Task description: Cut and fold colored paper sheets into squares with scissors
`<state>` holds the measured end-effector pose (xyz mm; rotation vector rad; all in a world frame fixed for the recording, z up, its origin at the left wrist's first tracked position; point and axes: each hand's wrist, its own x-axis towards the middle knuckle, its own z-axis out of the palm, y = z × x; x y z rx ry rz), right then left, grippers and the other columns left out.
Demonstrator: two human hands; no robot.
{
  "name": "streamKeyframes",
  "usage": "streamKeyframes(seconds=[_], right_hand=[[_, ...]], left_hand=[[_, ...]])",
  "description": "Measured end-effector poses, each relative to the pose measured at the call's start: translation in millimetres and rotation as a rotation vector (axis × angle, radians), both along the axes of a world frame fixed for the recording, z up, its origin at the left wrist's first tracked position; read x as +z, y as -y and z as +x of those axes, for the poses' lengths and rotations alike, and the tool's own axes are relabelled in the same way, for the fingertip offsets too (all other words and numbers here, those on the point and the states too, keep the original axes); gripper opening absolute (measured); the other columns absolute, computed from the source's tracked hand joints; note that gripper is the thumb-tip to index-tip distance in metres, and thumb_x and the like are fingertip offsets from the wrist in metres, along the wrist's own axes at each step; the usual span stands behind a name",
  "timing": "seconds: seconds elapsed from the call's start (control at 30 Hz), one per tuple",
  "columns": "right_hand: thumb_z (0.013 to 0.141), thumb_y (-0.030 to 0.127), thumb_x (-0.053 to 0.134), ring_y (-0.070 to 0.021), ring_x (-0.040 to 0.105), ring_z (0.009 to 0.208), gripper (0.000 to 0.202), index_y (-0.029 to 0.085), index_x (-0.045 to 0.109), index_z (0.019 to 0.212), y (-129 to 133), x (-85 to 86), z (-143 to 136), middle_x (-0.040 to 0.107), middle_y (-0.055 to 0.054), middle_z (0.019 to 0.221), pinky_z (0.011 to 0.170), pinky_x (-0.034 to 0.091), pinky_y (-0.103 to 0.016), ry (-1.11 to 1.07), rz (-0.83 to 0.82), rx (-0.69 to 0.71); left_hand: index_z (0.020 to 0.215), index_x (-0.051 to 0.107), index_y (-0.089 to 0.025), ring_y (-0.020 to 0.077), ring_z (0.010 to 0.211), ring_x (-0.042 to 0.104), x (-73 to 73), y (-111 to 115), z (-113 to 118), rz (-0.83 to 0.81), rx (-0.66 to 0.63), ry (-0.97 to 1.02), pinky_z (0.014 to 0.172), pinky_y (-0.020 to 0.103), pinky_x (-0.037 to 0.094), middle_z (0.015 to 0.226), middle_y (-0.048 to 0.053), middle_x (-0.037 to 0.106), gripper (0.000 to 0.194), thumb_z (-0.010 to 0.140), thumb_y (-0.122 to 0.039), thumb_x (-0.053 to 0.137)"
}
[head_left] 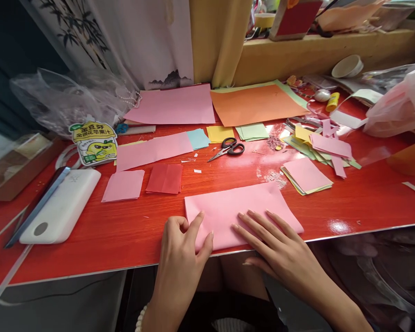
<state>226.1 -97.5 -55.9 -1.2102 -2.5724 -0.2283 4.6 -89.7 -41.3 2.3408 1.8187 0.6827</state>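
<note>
A folded sheet of pink paper (228, 207) lies along the front edge of the table, its long side near the edge. My left hand (183, 258) rests at the paper's left end. Its index finger and thumb are apart and touch the top of the sheet, while the other fingers curl beside the paper's left edge. Spread flat over the right half is my right hand (280, 244), fingertips pressing the surface and thumb off the front edge. Behind the sheet lie black-handled scissors (230, 147), untouched, blades partly apart and pointing left.
Pink squares (122, 185), red squares (164, 178) and a pink-topped stack (307, 175) lie around the sheet. Paper strips (332, 145) are heaped at right. Larger pink (176, 106) and orange sheets (257, 101) lie behind. A white power bank (62, 207) stands left; a plastic bag (401, 101) right.
</note>
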Motion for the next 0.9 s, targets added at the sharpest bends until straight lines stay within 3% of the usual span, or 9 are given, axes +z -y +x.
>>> streamKeyframes(seconds=[0.53,0.63,0.73,0.8,0.9], right_hand=[[0.095,0.045,0.042,-0.0222,0.036,0.134,0.051,0.025,0.038,0.141,-1,-1.6,2,0.041,-0.004,0.145,0.111,0.026,-0.044,0.024,-0.028,0.001],[0.095,0.045,0.042,-0.0219,0.036,0.134,0.051,0.025,0.038,0.142,0,-1.1,2,0.041,-0.003,0.146,0.111,0.026,-0.043,0.022,-0.04,-0.007],[0.095,0.042,0.043,-0.0218,0.035,0.135,0.048,0.027,0.038,0.141,1,-0.9,2,0.04,-0.002,0.146,0.111,0.025,-0.044,0.029,-0.048,-0.014],[0.096,0.041,0.041,-0.0213,0.035,0.134,0.046,0.027,0.04,0.139,1,-1.4,2,0.041,-0.002,0.146,0.111,0.024,-0.044,0.036,-0.032,-0.008],[0.096,0.046,0.036,-0.0209,0.036,0.134,0.046,0.024,0.047,0.135,-1,-2.7,2,0.045,-0.003,0.143,0.111,0.025,-0.042,0.024,0.019,0.014]], left_hand=[[0.118,0.06,-0.014,0.0191,0.079,0.048,-0.8,0,2,0.028,0.017,-0.063,0.073,0.038,0.052,0.089,0.007,0.039,0.035,0.085,-0.025,0.056],[0.115,0.062,-0.015,0.022,0.084,0.05,-0.3,1,3,0.08,0.046,-0.114,0.076,0.041,0.052,0.101,0.012,0.044,0.034,0.083,-0.026,0.059],[0.114,0.063,-0.018,0.0318,0.101,0.053,-0.3,6,5,0.171,0.086,-0.214,0.084,0.052,0.048,0.122,0.018,0.049,0.034,0.081,-0.026,0.062],[0.115,0.063,-0.019,0.035,0.112,0.052,-1.5,10,9,0.234,-0.047,-0.252,0.089,0.055,0.046,0.129,0.016,0.053,0.033,0.082,-0.022,0.061],[0.108,0.066,-0.01,0.0297,0.113,0.058,-4.9,13,18,0.372,-0.41,-0.198,0.091,0.042,0.052,0.12,0.014,0.064,0.028,0.083,-0.018,0.059]])
